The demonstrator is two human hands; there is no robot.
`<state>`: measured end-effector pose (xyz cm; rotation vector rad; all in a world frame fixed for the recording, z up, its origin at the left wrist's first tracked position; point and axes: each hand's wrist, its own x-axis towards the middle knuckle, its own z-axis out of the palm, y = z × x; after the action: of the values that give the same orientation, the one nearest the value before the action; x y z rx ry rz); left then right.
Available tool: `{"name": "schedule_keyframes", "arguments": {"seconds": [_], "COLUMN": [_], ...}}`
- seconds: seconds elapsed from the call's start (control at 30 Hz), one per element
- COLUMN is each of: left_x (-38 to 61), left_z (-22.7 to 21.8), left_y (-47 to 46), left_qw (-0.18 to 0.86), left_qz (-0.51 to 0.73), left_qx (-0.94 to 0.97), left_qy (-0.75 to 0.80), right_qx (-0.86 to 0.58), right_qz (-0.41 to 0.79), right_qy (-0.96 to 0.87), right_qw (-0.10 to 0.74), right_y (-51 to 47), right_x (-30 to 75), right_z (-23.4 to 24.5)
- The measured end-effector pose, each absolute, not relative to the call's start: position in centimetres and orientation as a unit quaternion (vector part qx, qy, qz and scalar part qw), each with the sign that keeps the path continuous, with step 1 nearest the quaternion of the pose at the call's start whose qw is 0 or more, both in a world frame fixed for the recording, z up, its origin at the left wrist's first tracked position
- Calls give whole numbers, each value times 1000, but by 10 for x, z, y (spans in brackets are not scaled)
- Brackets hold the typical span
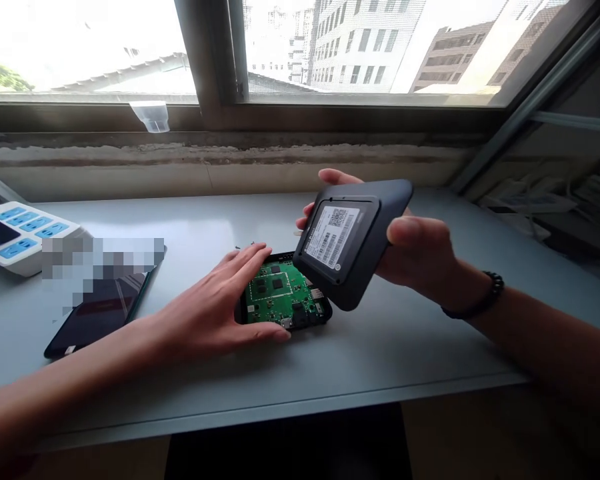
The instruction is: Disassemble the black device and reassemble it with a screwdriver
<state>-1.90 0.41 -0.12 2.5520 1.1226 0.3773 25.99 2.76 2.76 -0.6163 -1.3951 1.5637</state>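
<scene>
A green circuit board lies in a black case half on the desk. My left hand spans the left side of this case, thumb along the near edge and fingers by the far edge, holding it. Above the board's right part, my right hand grips a dark plastic cover, tilted and raised off the case. A white label with barcodes and a square code faces me on the cover. Some of the right fingers are hidden behind it. Tiny dark bits, perhaps screws, lie beyond my left fingers.
Left on the desk lies a dark-screened tablet or phone, partly pixelated. Behind it stands a white power strip with blue sockets. A clear plastic cup is at the window frame. Shelving with cluttered items borders the right side.
</scene>
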Motion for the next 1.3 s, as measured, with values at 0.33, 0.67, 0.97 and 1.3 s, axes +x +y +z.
{"name": "schedule_keyframes", "arguments": {"seconds": [0.33, 0.67, 0.97, 1.3], "left_x": [28, 24, -10, -18], "left_z": [41, 35, 27, 24], "left_y": [-20, -23, 3, 5], "left_qw": [348, 261, 154, 111], "left_qz": [291, 330, 301, 286], "left_qx": [822, 827, 862, 882], "left_qy": [344, 374, 377, 357], "right_qx": [-224, -154, -175, -200], "right_qz": [606, 532, 468, 474], "right_qy": [-600, -708, -777, -789], "right_qw": [472, 437, 383, 336], "right_y": [10, 8, 26, 36], "right_x": [253, 257, 263, 271], "right_z": [28, 26, 22, 8]}}
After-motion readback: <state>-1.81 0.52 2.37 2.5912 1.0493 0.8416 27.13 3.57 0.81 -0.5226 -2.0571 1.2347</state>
